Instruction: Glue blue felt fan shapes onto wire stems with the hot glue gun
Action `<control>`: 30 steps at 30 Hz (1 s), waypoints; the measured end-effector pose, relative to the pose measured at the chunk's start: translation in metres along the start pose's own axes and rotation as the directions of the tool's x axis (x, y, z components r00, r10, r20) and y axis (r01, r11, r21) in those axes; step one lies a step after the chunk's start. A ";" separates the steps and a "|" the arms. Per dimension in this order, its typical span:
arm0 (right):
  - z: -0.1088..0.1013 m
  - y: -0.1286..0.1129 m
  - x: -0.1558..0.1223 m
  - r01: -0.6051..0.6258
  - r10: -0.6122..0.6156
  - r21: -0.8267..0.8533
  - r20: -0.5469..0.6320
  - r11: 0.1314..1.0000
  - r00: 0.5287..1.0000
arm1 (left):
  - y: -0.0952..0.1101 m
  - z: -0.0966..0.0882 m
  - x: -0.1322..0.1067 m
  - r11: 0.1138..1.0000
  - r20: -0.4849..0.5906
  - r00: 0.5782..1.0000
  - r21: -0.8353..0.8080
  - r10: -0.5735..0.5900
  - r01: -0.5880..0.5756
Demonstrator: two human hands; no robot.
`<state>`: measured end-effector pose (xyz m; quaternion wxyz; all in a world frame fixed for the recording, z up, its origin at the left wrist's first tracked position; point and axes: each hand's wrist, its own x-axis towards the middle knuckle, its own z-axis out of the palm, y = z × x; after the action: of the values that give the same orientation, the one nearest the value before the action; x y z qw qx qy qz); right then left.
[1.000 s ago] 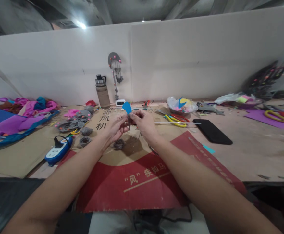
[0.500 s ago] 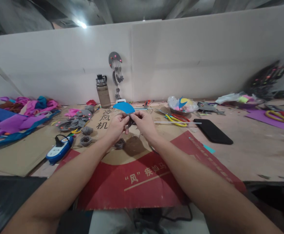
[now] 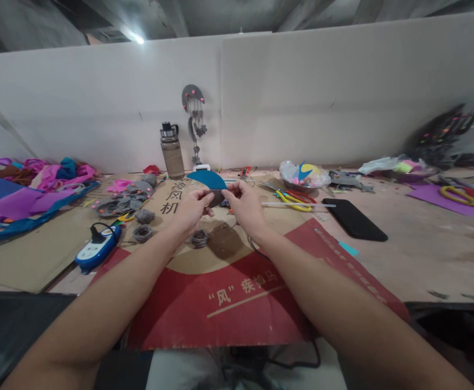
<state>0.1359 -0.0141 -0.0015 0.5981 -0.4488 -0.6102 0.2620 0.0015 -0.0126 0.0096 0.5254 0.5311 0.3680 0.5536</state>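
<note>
A blue half-round felt piece is held up over the cardboard, with a dark grey bit under its flat edge. My left hand pinches its lower left side and my right hand pinches its lower right side. Both hands are closed on it, above the red and tan cardboard sheet. A small grey felt roll lies on the cardboard just below my left hand.
A blue-white power strip lies at the left, near grey felt scraps and piled coloured fabric. A water bottle stands at the back wall. Yellow scissors, a bowl of bits and a black phone lie to the right.
The blue felt piece has turned from edge-on to a broad half-round facing me, and both hands have shifted slightly on it.
</note>
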 end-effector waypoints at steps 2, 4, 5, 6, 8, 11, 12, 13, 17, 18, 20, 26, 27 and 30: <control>0.000 0.001 0.000 0.005 -0.005 -0.014 -0.006 1.000 1.000 | 0.000 0.001 0.000 0.999 -0.002 1.000 -0.040 0.020 -0.020; 0.000 0.000 0.000 -0.004 0.005 0.013 -0.030 1.000 1.000 | -0.001 0.001 0.001 0.997 -0.005 0.999 -0.065 0.045 -0.045; 0.000 -0.001 0.000 -0.010 0.011 0.035 -0.040 0.999 0.999 | -0.002 0.000 0.001 0.997 -0.013 0.998 -0.062 0.054 -0.054; 0.000 -0.003 -0.001 -0.012 0.015 0.057 -0.047 0.998 0.999 | -0.003 -0.001 0.002 0.997 -0.024 0.998 -0.053 0.059 -0.060; 0.000 -0.006 -0.002 -0.006 0.011 0.090 -0.049 0.996 0.999 | -0.004 -0.003 0.003 0.996 -0.044 0.997 -0.044 0.070 -0.072; 0.001 -0.009 -0.005 0.019 -0.015 0.101 -0.042 0.995 0.999 | -0.004 -0.004 0.004 0.995 -0.075 0.994 -0.052 0.083 -0.087; 0.000 -0.009 -0.005 0.034 -0.030 0.097 -0.042 0.995 0.999 | -0.004 -0.004 0.005 0.995 -0.088 0.993 -0.052 0.084 -0.089; 0.000 -0.009 -0.006 0.052 -0.048 0.091 -0.043 0.995 0.998 | -0.004 -0.004 0.005 0.995 -0.100 0.991 -0.049 0.084 -0.089; -0.001 -0.009 -0.006 0.095 -0.092 0.066 -0.052 0.993 0.994 | -0.004 -0.003 0.004 0.995 -0.121 0.989 -0.034 0.088 -0.093; -0.001 -0.009 -0.005 0.092 -0.088 0.061 -0.054 0.994 0.995 | -0.004 -0.002 0.004 0.995 -0.117 0.989 -0.037 0.092 -0.097; -0.001 -0.008 -0.004 0.074 -0.071 0.047 -0.062 0.996 0.996 | -0.005 -0.003 0.004 0.993 -0.103 0.990 -0.052 0.099 -0.104; 0.001 0.004 -0.004 0.068 -0.067 -0.028 0.026 0.997 0.997 | 0.002 -0.013 0.010 0.981 -0.171 0.976 -0.116 0.138 -0.158; 0.002 0.006 -0.005 0.087 -0.083 -0.053 0.077 0.995 0.994 | 0.004 -0.017 0.012 0.975 -0.207 0.966 -0.125 0.157 -0.185; 0.004 0.005 -0.007 0.186 -0.145 -0.149 0.252 0.971 0.957 | 0.009 -0.032 0.022 0.956 -0.306 0.931 -0.147 0.200 -0.254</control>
<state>0.1328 -0.0173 -0.0100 0.4994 -0.4106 -0.7335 0.2097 -0.0285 0.0117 0.0170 0.4451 0.4334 0.3235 0.7137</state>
